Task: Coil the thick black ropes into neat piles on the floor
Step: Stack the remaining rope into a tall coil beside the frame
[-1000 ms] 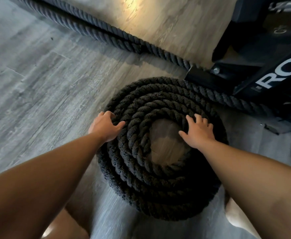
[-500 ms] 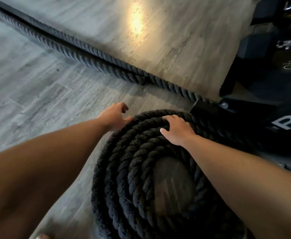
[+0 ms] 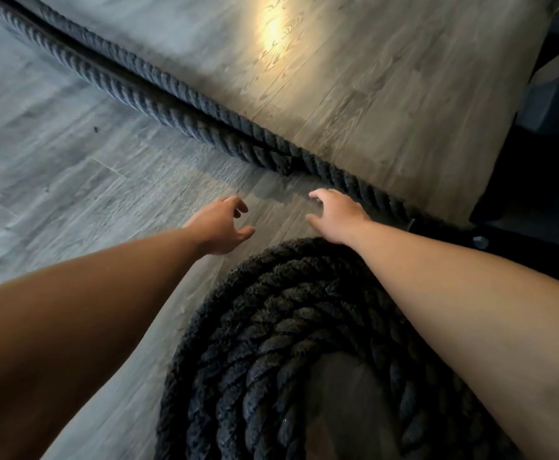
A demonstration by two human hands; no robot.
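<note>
**Floor and the ropes lying on it**

Grey wood-grain plank floor (image 3: 72, 180) with a warm light patch at upper centre. A coiled rope pile (image 3: 271, 343) rests on it at lower centre, bare planks visible inside its ring. Two straight rope lengths (image 3: 158, 91) lie side by side, running diagonally from upper left toward a dark equipment base (image 3: 520, 207) at right.

You're in a gym: thick battle rope (image 3: 185, 104) across grey wood-look floor (image 3: 55, 167), black equipment base (image 3: 536, 200) at right.
</note>
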